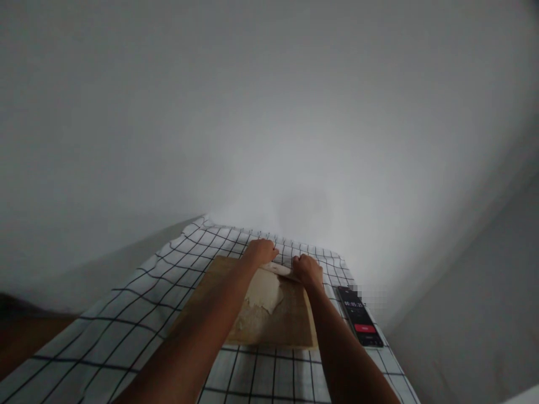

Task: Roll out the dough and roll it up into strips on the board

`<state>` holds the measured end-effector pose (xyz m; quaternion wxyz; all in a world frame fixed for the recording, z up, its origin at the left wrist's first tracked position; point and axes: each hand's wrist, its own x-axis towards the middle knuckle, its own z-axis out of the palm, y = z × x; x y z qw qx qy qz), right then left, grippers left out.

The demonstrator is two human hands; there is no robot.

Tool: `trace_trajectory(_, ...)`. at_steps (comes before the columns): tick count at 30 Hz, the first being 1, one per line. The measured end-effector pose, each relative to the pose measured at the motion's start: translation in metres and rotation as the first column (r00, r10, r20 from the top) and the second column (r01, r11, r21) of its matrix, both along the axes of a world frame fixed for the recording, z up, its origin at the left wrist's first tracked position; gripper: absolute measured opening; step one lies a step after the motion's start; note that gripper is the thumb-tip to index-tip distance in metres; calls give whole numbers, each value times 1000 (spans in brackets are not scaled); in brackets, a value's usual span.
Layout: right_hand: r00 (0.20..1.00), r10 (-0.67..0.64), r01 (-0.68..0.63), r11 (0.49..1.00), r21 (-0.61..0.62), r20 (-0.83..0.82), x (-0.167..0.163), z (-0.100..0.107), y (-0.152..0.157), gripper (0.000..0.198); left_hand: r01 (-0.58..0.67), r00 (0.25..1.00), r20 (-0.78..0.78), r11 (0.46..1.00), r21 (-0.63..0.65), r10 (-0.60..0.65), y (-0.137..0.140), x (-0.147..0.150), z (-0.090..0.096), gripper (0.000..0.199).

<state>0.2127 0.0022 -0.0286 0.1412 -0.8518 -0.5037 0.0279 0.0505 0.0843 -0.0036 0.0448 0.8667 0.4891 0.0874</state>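
My left hand (261, 251) and my right hand (308, 269) are closed around the two ends of a rolling pin (281, 270). The pin lies across the far part of a wooden board (290, 325). Beneath and in front of it spreads a thin, pale sheet of dough (263, 290) with a ragged near edge. My left forearm covers part of the board's left side and some of the dough. The ends of the pin are hidden inside my fists.
A white cloth with dark grid lines (252, 370) covers the table. To the right of the board lies a phone (360, 317) with a running timer and a red button on its screen. A pale wall (269, 140) rises behind the table.
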Motion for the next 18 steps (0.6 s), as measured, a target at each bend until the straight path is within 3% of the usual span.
trace_trajectory(7,994,3,-9,999,54,110,-22,-1,-35,47,-7,999,32,989,148,2,-22,-16,-14,39)
trace_trajectory(14,985,26,-37,998,60,171,-38,-8,-66,47,33,997,-70,990,136,-23,-52,-33,-15,34)
trace_trajectory(18,982,26,-53,988,144,189,-44,-18,-82,49,108,991,-91,985,137,-96,-70,-42,-15,31)
